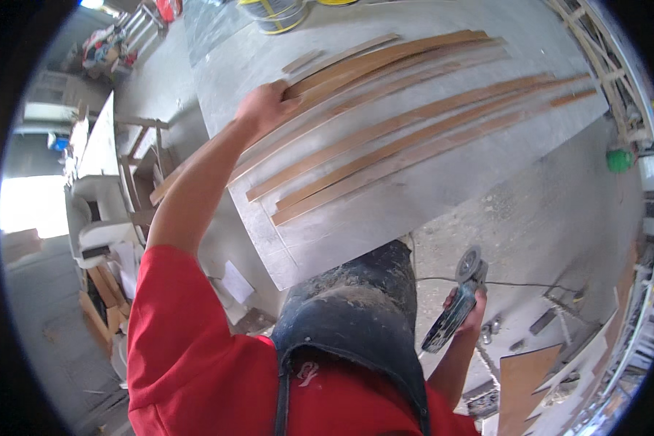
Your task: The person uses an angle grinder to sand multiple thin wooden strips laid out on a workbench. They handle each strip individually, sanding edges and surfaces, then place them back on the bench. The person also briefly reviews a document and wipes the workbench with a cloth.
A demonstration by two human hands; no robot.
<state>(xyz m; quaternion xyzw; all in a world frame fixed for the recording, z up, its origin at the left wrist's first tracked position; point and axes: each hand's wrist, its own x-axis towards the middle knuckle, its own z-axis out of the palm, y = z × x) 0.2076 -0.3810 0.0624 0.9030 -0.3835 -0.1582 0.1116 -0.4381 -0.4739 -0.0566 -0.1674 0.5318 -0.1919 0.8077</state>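
My left hand reaches far over the grey-white table, its fingers closed round the edge of a long brown wooden strip. That strip's near end sticks out past the table's left edge, behind my forearm. Low at my right side, my right hand holds an angle grinder, its round disc end pointing up and away from the table. Several more long strips lie roughly side by side, slanting across the tabletop. Shorter pieces rest beyond my left hand.
The table has its front corner close to my apron. Buckets stand at the far side. A dark cord crosses the floor on the right, near scattered tools and boards. Furniture frames crowd the left.
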